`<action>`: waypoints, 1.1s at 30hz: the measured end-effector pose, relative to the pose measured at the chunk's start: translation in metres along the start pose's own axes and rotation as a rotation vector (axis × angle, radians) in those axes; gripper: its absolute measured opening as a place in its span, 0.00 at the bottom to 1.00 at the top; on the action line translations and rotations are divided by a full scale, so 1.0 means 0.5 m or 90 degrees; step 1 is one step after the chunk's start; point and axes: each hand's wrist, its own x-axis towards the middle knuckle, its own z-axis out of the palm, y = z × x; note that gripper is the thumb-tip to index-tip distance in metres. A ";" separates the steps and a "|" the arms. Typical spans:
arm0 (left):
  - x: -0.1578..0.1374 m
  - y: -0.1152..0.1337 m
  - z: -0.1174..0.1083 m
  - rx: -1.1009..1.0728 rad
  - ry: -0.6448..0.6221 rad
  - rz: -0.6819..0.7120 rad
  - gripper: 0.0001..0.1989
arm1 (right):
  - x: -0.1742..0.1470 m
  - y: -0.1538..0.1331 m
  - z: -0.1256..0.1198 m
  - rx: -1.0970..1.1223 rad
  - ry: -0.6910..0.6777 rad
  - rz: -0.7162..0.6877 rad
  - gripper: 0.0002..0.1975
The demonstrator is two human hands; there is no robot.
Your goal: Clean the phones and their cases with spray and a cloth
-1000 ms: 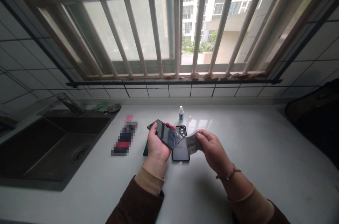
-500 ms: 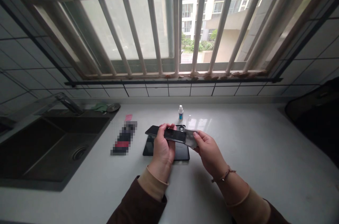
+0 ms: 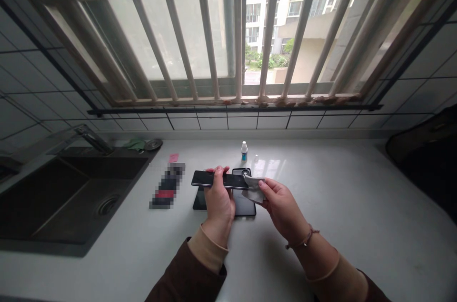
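In the head view, which was the only view I had, the left hand (image 3: 218, 197) was clamped around a dark phone (image 3: 217, 180), holding it nearly flat and edge-on above the white counter (image 3: 321, 197). The right hand (image 3: 280, 204) pinched a small grey cloth (image 3: 254, 186) with its fingers closed on it, and the cloth touched the right end of the phone. Under both hands a second dark phone or case (image 3: 244, 204) lay flat on the counter. I judged that the main risk was a slip: the left hand gripped the phone only near its middle, so a hard push from the cloth could turn it out of the fingers and let it fall on the device below. A small bottle (image 3: 244, 150) stood just behind, near the wall, and a wide sweep of the cloth could knock it over. To the left, the dark sink (image 3: 71, 197) was well apart, with a blurred packet (image 3: 167, 186) between. To the right the counter offered much free room until a dark object (image 3: 428, 159) at the far edge.
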 end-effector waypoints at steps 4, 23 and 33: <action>0.016 -0.003 -0.002 0.023 0.031 0.039 0.11 | -0.002 -0.002 0.001 -0.012 -0.004 -0.003 0.22; -0.023 0.060 0.001 0.231 -0.431 -0.758 0.37 | 0.049 -0.021 -0.078 -0.143 0.191 -0.097 0.21; -0.023 0.022 -0.027 0.445 -0.408 -0.778 0.40 | 0.014 -0.034 -0.043 -0.401 0.078 -0.158 0.19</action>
